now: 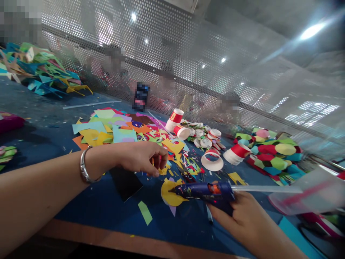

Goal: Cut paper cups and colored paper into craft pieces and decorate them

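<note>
My right hand (239, 216) is wrapped round the grip of a dark blue glue gun (196, 190), and a clear glue stick (264, 188) juts from its back end. The gun's nozzle rests over a yellow paper disc (171, 198) on the table. Purple and yellow paper points poke out from the disc's edge. My left hand (142, 156), with a silver bracelet at the wrist, hovers just above and left of the disc. Its fingers are curled with the tips close together; whether a small scrap is between them is unclear. A green paper strip (145, 212) lies nearby.
Coloured paper pieces (115, 131) pile up beyond my left hand. Red-and-white paper cups (212, 160) stand and lie behind the gun. Colourful paper shapes (277, 151) are stacked at right, beside a translucent container (307, 194). A perforated metal screen (161, 46) closes the far side.
</note>
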Action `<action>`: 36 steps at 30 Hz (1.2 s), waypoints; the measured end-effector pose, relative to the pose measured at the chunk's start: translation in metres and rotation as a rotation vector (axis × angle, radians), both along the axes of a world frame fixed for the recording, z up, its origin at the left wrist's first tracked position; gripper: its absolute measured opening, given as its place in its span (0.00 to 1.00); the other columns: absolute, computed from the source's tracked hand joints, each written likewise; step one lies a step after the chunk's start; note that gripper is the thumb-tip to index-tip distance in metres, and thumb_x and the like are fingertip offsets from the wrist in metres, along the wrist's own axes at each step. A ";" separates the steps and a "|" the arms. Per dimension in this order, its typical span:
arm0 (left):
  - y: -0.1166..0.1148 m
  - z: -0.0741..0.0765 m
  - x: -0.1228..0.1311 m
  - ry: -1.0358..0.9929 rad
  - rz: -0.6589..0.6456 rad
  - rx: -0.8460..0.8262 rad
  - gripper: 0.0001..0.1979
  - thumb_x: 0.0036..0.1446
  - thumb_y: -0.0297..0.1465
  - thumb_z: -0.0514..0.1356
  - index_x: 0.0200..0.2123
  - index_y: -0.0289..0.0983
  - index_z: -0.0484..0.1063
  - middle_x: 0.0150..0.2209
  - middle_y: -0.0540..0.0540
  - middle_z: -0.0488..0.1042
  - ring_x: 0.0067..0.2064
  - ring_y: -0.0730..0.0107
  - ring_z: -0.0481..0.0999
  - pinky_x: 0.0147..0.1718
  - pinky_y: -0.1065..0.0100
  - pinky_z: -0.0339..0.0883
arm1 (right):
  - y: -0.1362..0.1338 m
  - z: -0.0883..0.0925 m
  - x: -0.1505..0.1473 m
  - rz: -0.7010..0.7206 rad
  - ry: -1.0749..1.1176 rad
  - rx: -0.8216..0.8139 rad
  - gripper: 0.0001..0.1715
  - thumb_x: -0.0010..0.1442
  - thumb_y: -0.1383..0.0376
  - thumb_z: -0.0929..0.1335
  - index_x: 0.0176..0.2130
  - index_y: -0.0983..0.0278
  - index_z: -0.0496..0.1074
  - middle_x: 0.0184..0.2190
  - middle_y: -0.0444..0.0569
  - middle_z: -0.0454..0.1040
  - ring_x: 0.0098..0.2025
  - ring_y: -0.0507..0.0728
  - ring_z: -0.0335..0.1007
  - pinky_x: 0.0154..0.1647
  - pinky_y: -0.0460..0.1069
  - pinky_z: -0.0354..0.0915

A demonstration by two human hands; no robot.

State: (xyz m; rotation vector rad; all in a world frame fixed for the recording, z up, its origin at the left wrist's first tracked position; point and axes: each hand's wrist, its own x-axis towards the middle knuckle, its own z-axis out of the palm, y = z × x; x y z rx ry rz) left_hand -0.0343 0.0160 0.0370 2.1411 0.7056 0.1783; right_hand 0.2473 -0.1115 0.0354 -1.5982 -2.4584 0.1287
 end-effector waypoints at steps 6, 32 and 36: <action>0.000 -0.003 -0.001 -0.078 -0.058 -0.151 0.06 0.51 0.29 0.62 0.35 0.37 0.70 0.32 0.49 0.74 0.32 0.69 0.75 0.32 0.67 0.65 | -0.004 -0.012 0.008 -0.088 0.105 0.063 0.19 0.64 0.59 0.64 0.28 0.61 0.78 0.29 0.48 0.82 0.36 0.63 0.81 0.35 0.51 0.76; -0.015 -0.008 0.011 -0.101 -0.004 -0.350 0.07 0.54 0.33 0.63 0.35 0.34 0.73 0.29 0.48 0.75 0.32 0.70 0.76 0.33 0.69 0.69 | -0.027 -0.052 0.042 -0.207 0.217 0.310 0.14 0.61 0.60 0.68 0.31 0.61 0.83 0.25 0.43 0.83 0.25 0.59 0.81 0.25 0.43 0.74; -0.022 0.000 0.011 -0.045 -0.036 -0.236 0.06 0.56 0.32 0.60 0.37 0.36 0.72 0.31 0.48 0.76 0.30 0.72 0.73 0.30 0.71 0.67 | -0.029 -0.054 0.038 -0.247 0.273 0.298 0.15 0.62 0.60 0.68 0.29 0.61 0.82 0.25 0.43 0.83 0.26 0.58 0.81 0.29 0.43 0.75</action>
